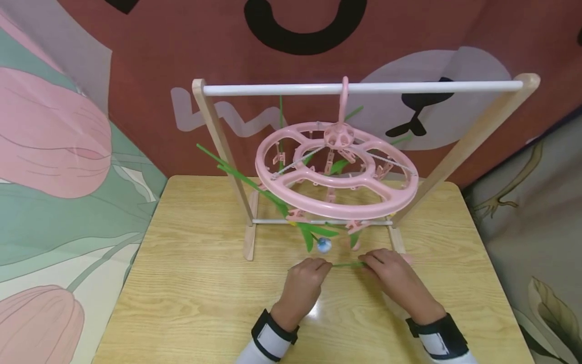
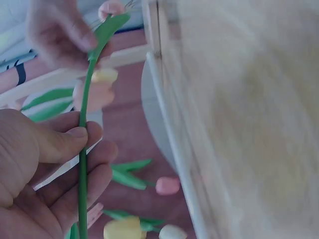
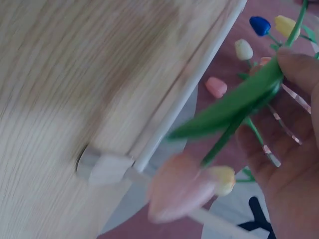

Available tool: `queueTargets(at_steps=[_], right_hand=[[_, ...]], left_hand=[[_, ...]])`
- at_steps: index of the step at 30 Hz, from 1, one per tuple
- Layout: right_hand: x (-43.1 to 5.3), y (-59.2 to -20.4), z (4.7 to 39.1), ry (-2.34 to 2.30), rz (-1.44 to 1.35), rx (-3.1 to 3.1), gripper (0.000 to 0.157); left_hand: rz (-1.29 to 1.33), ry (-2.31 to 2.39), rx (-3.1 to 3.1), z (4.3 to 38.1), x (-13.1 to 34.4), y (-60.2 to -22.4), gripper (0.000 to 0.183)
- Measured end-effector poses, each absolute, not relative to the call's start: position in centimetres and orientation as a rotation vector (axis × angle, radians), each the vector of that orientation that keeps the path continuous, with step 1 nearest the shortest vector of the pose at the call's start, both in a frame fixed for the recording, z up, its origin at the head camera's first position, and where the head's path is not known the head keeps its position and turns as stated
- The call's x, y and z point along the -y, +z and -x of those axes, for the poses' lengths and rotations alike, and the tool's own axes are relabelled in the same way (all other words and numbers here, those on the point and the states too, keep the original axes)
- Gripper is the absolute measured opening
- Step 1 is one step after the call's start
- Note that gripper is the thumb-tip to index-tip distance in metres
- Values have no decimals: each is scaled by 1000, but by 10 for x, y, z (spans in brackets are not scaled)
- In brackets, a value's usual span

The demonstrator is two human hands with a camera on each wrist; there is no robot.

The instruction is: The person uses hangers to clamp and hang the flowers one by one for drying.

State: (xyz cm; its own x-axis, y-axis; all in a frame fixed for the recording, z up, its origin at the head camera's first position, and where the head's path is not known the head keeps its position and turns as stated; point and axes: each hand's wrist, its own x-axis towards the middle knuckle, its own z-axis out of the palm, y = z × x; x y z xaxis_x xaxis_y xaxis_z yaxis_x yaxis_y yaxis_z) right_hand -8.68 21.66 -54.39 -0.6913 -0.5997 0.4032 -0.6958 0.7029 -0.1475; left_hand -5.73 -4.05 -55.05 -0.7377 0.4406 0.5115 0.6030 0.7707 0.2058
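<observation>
Both hands hold one artificial tulip [image 3: 174, 194], pink with green leaves, sideways above the table in front of the rack. My left hand [image 1: 303, 285] pinches the green stem [image 2: 83, 184] between thumb and fingers. Nearer the flower, my right hand [image 1: 395, 280] pinches the stem where the leaf [image 3: 234, 102] begins; the bloom points outward to the right. Beyond the hands hangs a round pink clip hanger [image 1: 336, 208]. Its clips hold several artificial tulips, among them a blue tulip [image 1: 324, 245], a yellow tulip [image 2: 122, 229] and a white tulip [image 3: 243, 50].
The hanger hooks over the white top rod [image 1: 273, 90] of a wooden stand [image 1: 468, 144], whose feet stand on the wood-grain table [image 1: 191, 303]. A long green stem [image 1: 245, 179] sticks out to the left of the hanger. Printed curtains [image 1: 204, 45] surround the table.
</observation>
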Motion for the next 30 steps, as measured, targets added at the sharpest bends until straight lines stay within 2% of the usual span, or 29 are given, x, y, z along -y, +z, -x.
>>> queueTargets(at_steps=[4, 7, 11, 12, 14, 19, 25, 30], right_hand=[[-231, -543, 89, 435, -957, 2600, 70], [-241, -543, 91, 451, -947, 2582, 64], [-248, -542, 91, 486, -905, 2633, 18], [-248, -541, 91, 497, -888, 2658, 11], [-249, -541, 89, 518, -842, 2707, 20], [-252, -543, 85, 588, -798, 2746, 22], [-267, -544, 77, 698, -744, 2726, 26], [-268, -543, 71, 901, -704, 2694, 30]], left_hand=[[786, -522, 2532, 59, 51, -539, 23], [789, -541, 2528, 60, 58, -532, 24], [792, -583, 2511, 60, 63, -527, 27], [797, -595, 2508, 60, 64, -526, 27], [802, -610, 2501, 59, 66, -526, 26], [786, -707, 2495, 54, 80, -527, 18], [704, -1403, 2527, 44, 116, -528, 45], [743, -1838, 2416, 43, 128, -536, 56]])
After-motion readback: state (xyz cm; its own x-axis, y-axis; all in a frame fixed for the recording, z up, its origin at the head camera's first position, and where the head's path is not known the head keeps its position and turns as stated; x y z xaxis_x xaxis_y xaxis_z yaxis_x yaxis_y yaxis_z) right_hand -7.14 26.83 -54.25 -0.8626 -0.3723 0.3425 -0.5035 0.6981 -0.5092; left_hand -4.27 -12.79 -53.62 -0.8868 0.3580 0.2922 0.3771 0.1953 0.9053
